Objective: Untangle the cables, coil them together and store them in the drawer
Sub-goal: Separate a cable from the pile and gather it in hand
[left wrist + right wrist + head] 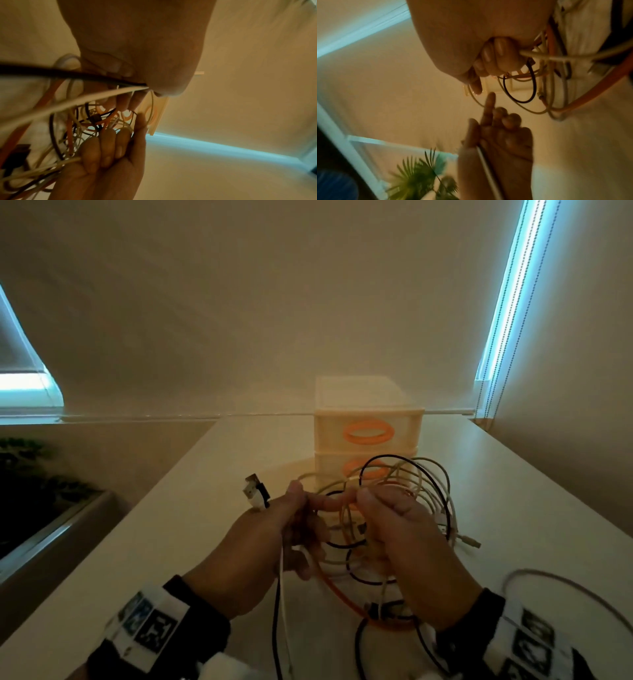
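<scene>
A tangle of black, white and orange cables (424, 491) hangs between my hands above the table, in front of a small cream drawer unit (366, 412) with orange handles (368, 433). Both drawers look closed. My left hand (308, 501) grips a black cable (51, 73) and a white cable (68, 104); their USB plugs (255, 493) stick out above the thumb, and its index finger points toward the right hand. My right hand (373, 525) has its fingers curled round several loops, including an orange cable (590, 97) and a black loop (520, 100).
A loose grey cable (565, 587) lies on the white table (171, 542) at the right. The table's left edge drops off beside a plant (27, 474). Blind cords (507, 302) hang at the far right, and a wall stands close behind the drawers.
</scene>
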